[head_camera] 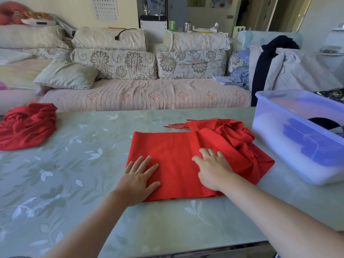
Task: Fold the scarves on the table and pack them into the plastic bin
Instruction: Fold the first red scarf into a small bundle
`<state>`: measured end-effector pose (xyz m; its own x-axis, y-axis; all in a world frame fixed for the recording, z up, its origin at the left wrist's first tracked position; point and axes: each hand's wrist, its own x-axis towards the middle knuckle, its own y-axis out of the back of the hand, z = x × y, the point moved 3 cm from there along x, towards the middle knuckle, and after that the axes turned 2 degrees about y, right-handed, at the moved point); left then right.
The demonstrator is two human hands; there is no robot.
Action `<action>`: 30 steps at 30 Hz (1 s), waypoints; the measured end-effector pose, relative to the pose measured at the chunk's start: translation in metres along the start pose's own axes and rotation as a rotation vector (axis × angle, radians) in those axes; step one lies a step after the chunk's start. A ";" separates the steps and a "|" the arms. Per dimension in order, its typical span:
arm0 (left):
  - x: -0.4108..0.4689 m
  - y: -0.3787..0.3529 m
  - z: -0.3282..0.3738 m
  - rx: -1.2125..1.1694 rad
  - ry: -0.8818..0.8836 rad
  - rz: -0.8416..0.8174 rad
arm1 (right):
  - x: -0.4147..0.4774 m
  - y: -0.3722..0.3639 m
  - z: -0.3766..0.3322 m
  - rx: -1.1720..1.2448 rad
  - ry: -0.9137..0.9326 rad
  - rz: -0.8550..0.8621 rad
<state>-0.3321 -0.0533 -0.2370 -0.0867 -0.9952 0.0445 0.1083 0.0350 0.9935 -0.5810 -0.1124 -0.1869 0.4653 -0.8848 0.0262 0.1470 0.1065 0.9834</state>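
On the counter (83, 164) right in front of me lies the red scarf (167, 151) I'm working on, its near half spread flat and square while the far-right part is bunched in loose folds (236, 133) with the fringed end (176, 125) trailing out toward the sofa (149, 94). My left hand (139, 175) rests flat on the scarf's left corner, fingers straight and spread, gripping nothing; I judge it is there as an anchor, so the smoothed cloth does not slide on the slick counter. My right hand (212, 168) sits on the cloth further right, fingers spread and only slightly bent, tips pressing into the fabric just short of the bunched part; it has hold of nothing that I can see. It looks placed to flatten the crease where the neat half meets the heap, which would have to be drawn out before another fold can go over. The plastic bin (279, 131) stands just beside the scarf on my right, open at the top with something dark and something blue already inside, near enough that a finished fold needs only a short lift. A second red scarf (28, 125) waits crumpled at the far left edge, well apart, so the folding is not far along — this one is half tidy and that one untouched
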 end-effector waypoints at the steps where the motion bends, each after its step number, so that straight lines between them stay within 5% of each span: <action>1: -0.001 -0.002 0.001 0.017 -0.015 -0.011 | 0.002 -0.004 -0.003 0.063 0.036 0.015; 6: 0.006 0.008 -0.003 0.063 -0.047 0.002 | 0.010 -0.029 0.007 0.217 0.044 -0.187; 10: 0.026 0.019 -0.006 -0.075 -0.005 0.171 | 0.036 -0.015 0.015 0.213 0.000 0.016; 16: 0.045 -0.005 -0.012 -0.002 0.060 -0.034 | 0.068 -0.030 0.022 0.229 0.008 -0.059; 24: 0.042 -0.002 -0.021 -0.029 0.026 -0.070 | 0.100 -0.048 0.042 0.220 -0.048 -0.198; 30: 0.032 0.012 -0.030 -0.070 0.013 -0.073 | 0.111 -0.026 0.005 0.133 0.002 -0.038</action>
<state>-0.3038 -0.0875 -0.2263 -0.0845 -0.9960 -0.0292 0.1715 -0.0434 0.9842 -0.5376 -0.2163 -0.2090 0.4633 -0.8861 -0.0118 0.0477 0.0116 0.9988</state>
